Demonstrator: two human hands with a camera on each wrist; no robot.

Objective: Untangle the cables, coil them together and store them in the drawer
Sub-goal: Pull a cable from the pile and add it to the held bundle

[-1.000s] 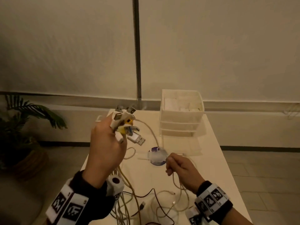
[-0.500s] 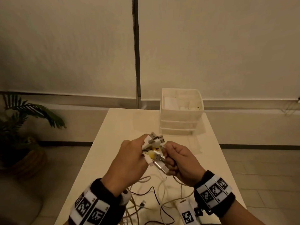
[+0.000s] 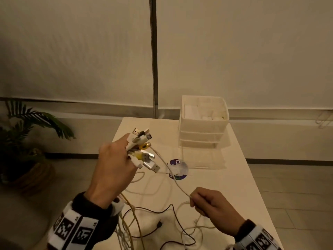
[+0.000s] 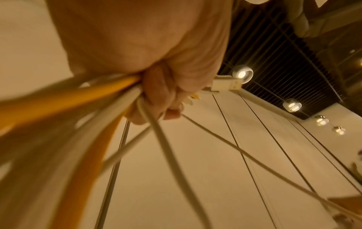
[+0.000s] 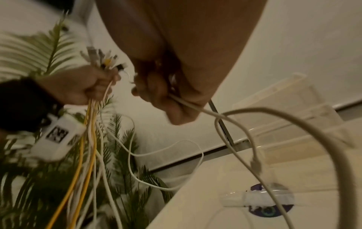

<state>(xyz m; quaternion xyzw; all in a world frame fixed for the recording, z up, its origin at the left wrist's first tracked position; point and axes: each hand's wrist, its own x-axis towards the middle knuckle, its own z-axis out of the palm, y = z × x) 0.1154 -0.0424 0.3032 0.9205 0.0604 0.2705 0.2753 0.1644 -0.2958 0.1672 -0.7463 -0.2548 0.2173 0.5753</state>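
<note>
Fingers of the left hand [image 3: 115, 163] curl round a bunch of cables [image 3: 126, 222] just below their plugs [image 3: 142, 150], which fan out above the fist, raised over the table's left edge. Yellow and white strands hang from that fist to the near side. One white cable [image 3: 173, 175] runs from the bunch down right to the right hand [image 3: 214, 208], pinched between its thumb and curled fingers. Loose black and white cable loops lie on the table [image 3: 234, 177]. At the far right stands a white drawer unit [image 3: 203, 130]; a round purple sticker [image 3: 177, 169] lies between.
</note>
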